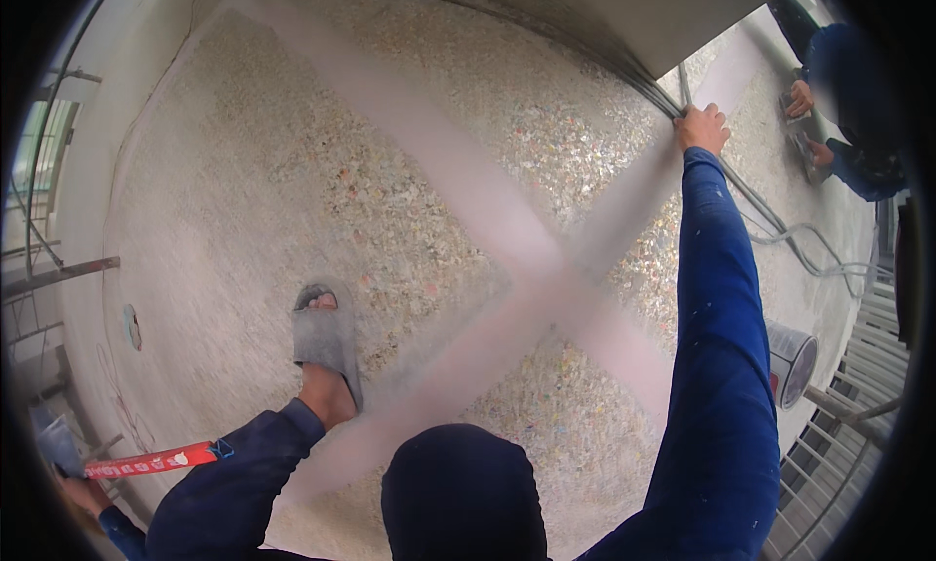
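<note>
My right arm stretches far forward in a blue sleeve. My right hand (702,129) is closed round the grey cables (643,85), just beside the corner of a pale overhanging block (682,20). Low at the left edge, my left hand (86,495) has its fingers partly hidden. It seems closed on a greyish flat object (58,444), too blurred to name. From beside that hand a red printed strap (156,461) runs to my dark trouser leg (234,473). My foot wears a grey slide sandal (325,335) and rests on the speckled floor (419,259).
Pale smooth bands (468,181) cross in an X on the floor. At the upper right a co-worker (858,103) holds flat tools. A bucket (792,364) lies near my right arm, beside white railings (868,376). Loose cables (819,259) trail rightward; scaffold bars (63,276) stand left.
</note>
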Available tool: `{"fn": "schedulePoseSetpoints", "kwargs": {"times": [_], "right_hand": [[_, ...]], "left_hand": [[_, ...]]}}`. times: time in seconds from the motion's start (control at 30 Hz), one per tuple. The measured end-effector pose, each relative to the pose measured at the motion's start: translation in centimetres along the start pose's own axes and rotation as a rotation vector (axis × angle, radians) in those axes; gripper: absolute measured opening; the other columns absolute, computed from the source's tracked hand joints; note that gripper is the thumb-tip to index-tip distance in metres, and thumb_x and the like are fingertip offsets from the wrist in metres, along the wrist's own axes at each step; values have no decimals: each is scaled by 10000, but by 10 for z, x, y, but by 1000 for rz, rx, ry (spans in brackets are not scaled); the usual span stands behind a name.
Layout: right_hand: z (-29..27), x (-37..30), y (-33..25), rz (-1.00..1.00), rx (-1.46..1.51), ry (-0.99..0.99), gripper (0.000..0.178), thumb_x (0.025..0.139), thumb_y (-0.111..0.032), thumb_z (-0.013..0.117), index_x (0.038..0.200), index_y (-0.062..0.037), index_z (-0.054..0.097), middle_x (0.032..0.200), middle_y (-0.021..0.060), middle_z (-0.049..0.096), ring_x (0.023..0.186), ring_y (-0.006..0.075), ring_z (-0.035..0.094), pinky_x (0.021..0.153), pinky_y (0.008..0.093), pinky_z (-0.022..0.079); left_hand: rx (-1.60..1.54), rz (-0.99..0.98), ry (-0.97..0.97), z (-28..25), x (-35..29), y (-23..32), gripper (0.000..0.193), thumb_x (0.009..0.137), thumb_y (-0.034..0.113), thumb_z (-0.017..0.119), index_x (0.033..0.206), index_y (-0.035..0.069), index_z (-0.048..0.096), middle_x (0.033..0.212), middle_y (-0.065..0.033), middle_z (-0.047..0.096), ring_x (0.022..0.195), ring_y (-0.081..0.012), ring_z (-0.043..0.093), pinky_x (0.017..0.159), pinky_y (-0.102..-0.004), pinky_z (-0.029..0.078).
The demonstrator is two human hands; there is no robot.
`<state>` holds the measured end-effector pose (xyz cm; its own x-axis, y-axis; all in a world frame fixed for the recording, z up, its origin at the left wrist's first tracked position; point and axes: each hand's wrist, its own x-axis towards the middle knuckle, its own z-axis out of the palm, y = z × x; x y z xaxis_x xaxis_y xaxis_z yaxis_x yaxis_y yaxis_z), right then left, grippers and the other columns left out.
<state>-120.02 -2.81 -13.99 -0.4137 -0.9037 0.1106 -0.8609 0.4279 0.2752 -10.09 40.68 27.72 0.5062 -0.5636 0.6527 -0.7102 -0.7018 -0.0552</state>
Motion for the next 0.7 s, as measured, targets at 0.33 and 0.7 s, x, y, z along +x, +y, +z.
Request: {"fn": "schedulePoseSetpoints", "kwargs": {"times": [0.33,0.7], "right_hand": [[34,19,29,54,879,-248,355,883,-121,601,1215,-2,640,1122,232,712,1100,334,682,939,417,527],[62,-98,54,-130,592,-76,561,1044,-337,464,1416,84,469,1480,309,450,1359,439,456,1145,469,366]], "left_hand": [[-62,-40,-3,-1,-25,-29,570,913,61,536,1479,80,464,1414,-230,560,1244,-355,585,1034,-411,467],[-222,-44,-17,37,-23,-27,573,908,64,552,1473,50,460,1418,-237,552,1252,-357,579,1043,-406,461]]}}
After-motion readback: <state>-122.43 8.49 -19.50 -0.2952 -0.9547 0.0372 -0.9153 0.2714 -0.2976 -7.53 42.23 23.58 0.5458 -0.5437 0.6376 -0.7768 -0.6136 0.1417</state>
